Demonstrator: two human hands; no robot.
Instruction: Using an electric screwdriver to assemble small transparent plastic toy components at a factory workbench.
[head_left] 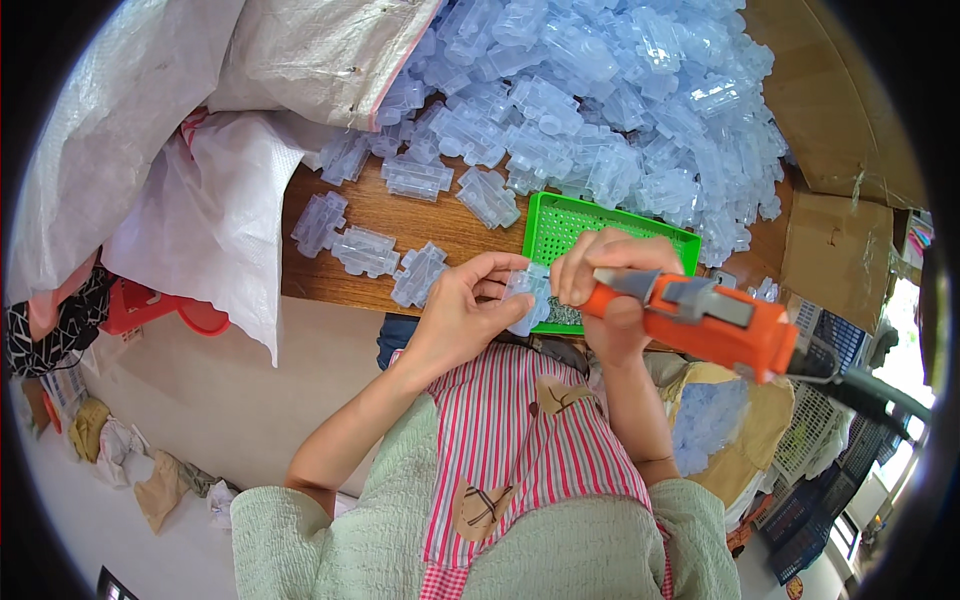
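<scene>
My left hand point(462, 312) pinches a clear bluish plastic part point(527, 300) between thumb and fingers, at the near edge of the wooden table. Right beside it is my right hand point(622, 262), wrapped around an orange electric screwdriver point(722, 322). The tool lies sideways, its cord end pointing right and its grey nose toward the left. My right fingertips are bent close to the plastic part; whether they pinch something small is hidden. Under both hands sits a green perforated basket point(612, 212), with small silvery pieces point(566, 314) in its near end.
A large heap of similar clear parts point(600, 110) covers the table's far side. Several loose ones point(365, 250) lie left on the wooden tabletop point(400, 205). White woven sacks point(210, 190) drape over the left. Cardboard point(835, 245) and an open sack of clear parts point(710, 420) stand right.
</scene>
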